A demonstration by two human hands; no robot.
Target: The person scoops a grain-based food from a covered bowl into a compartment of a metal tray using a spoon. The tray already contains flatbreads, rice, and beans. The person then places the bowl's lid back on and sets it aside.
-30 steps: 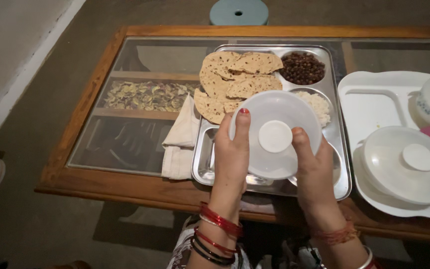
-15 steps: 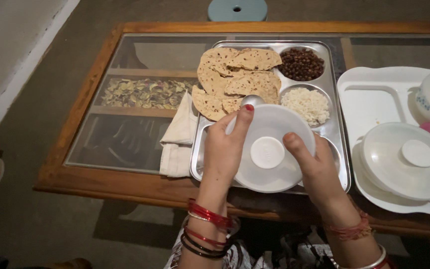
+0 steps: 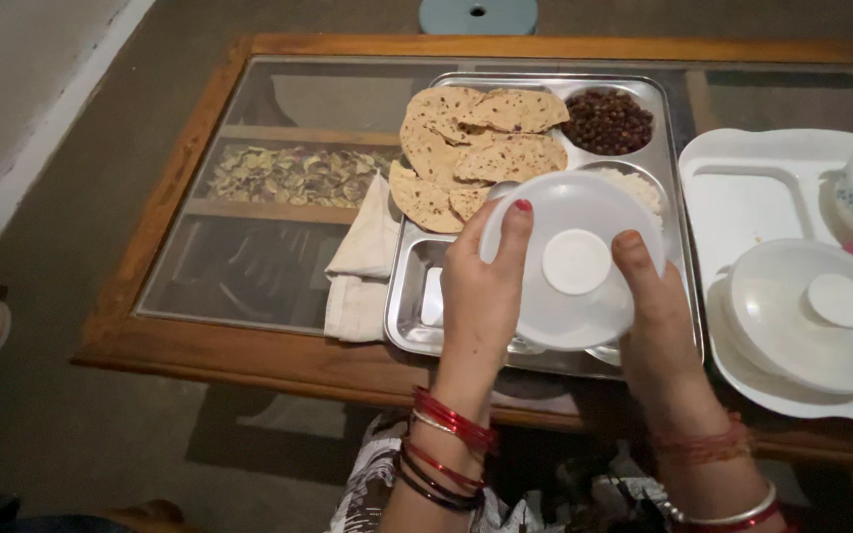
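Folded cloth point(image 3: 359, 268) is lying left of centre on the worktop point(image 3: 249, 355). Left hand point(image 3: 481, 296) and right hand point(image 3: 656, 321) are each keeping a grip clamped on the white bowl point(image 3: 570, 262), tilting it above the steel tray point(image 3: 417, 316) at centre frame.

Both hands, the left hand point(image 3: 481, 296) and the right hand point(image 3: 656, 321), hold a white bowl point(image 3: 570, 262) over the near part of the steel tray point(image 3: 407, 316), blocking its near-right compartments. Flatbreads point(image 3: 476, 138) fill the far-left section. A folded cloth point(image 3: 362, 262) lies just left of the tray; a lidded white dish point(image 3: 807, 316) crowds the right. The glass tabletop point(image 3: 249, 266) to the far left lies open.
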